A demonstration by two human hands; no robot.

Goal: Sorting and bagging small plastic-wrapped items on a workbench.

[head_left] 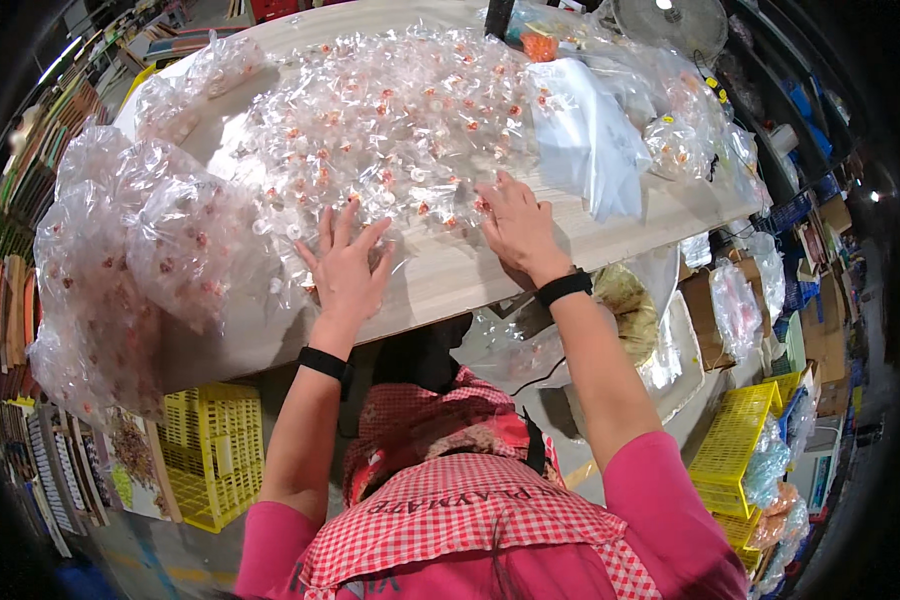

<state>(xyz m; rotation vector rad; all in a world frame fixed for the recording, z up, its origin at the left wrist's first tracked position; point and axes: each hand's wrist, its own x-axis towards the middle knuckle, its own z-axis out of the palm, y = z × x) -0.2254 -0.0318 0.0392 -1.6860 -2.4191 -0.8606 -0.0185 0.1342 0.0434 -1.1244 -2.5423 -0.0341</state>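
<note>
The left hand [348, 278] and right hand [520, 230] are apart, fingers spread, at the near edge of small clear packets [390, 115] heaped across the desk [455, 283]. Apparently they're being sorted; lifting one would need a light pinch. Bulging plastic bags [185, 235] sit left.

Before you: one table [450, 275]. On it, centre: a spread of small packets [370, 125]; your left hand [348, 268] and right hand [522, 228] at its near side. At your left end: filled bags [185, 235]. Right of the packets: flat sheeting [585, 135]; farther right, another bag [675, 148]; behind, a fan [670, 28]. Lower left: a crate [232, 440]. Lower right: further crates [730, 455].
</note>
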